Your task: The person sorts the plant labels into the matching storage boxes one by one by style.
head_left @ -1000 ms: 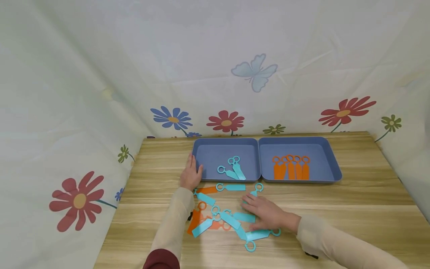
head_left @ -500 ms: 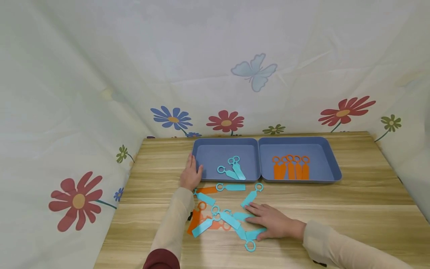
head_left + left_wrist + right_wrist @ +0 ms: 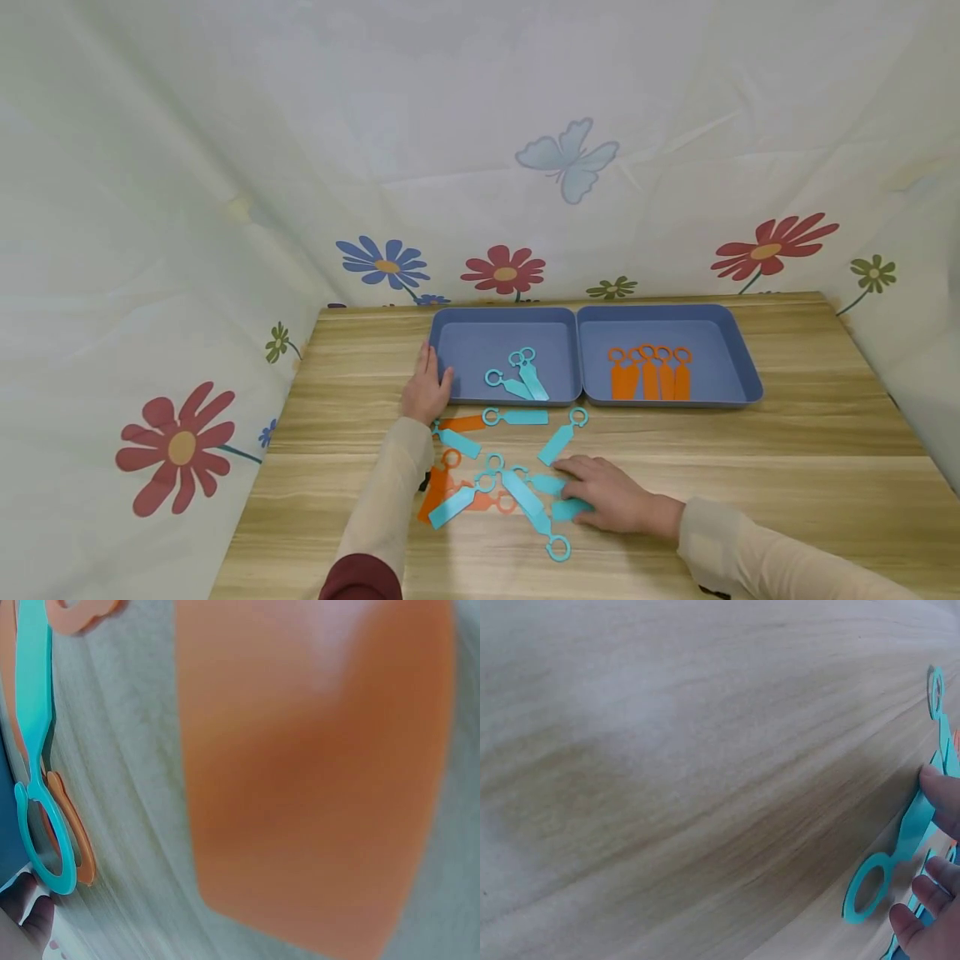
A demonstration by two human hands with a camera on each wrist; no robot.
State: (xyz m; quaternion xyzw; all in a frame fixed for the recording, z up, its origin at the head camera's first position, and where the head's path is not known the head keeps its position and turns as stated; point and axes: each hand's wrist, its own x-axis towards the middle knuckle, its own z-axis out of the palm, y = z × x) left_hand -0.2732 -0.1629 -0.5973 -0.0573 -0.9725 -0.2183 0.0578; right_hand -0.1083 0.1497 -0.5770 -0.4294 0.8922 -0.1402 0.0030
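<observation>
My left hand (image 3: 427, 392) lies along the left side of the left blue-grey tray (image 3: 498, 315), thumb near its front corner. Turquoise plastic tags, each a flat strip with an open ring at one end, lie in front of the trays, mixed with orange ones. My right hand (image 3: 607, 493) is low over the right side of this pile. In the right wrist view its thumb touches the strip of one turquoise tag (image 3: 916, 825), whose ring lies near the other, loosely bent fingers. Another turquoise tag (image 3: 557, 444) lies just beyond the right fingertips.
A second blue-grey tray (image 3: 652, 313) adjoins the first and holds several orange tags (image 3: 649, 379). Three turquoise tags (image 3: 531, 379) lie in the left tray. A wood-grain table (image 3: 810, 442) bears everything. A patterned white cloth (image 3: 645, 100) hangs behind it.
My right hand has moved back right and toward me, uncovering a turquoise tag, and has slid another away from me. Turquoise tags in the middle have shifted. The left hand stays.
</observation>
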